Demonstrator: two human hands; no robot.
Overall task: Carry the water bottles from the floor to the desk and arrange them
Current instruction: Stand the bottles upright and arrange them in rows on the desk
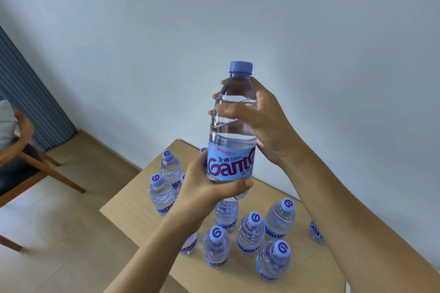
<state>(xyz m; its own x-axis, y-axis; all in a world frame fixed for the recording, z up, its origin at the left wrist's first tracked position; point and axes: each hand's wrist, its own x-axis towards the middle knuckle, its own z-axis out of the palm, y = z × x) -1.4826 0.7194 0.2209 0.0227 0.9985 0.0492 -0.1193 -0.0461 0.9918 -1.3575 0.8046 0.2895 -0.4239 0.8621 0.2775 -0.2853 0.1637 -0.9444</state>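
I hold one clear water bottle (pixel 232 126) with a blue cap and blue label upright in the air above the desk (pixel 133 211). My left hand (pixel 204 188) grips its lower part, thumb curled under the label. My right hand (pixel 259 121) wraps the upper part below the neck. Several more bottles of the same kind stand upright on the desk below, such as one at the far left (pixel 162 194) and one near the front (pixel 273 260). Some are partly hidden behind my left arm.
A wooden chair (pixel 28 162) with a dark seat stands on the wood floor (pixel 59 233) to the left of the desk. A pale wall runs behind the desk, and a grey ribbed curtain (pixel 31 93) hangs at the far left.
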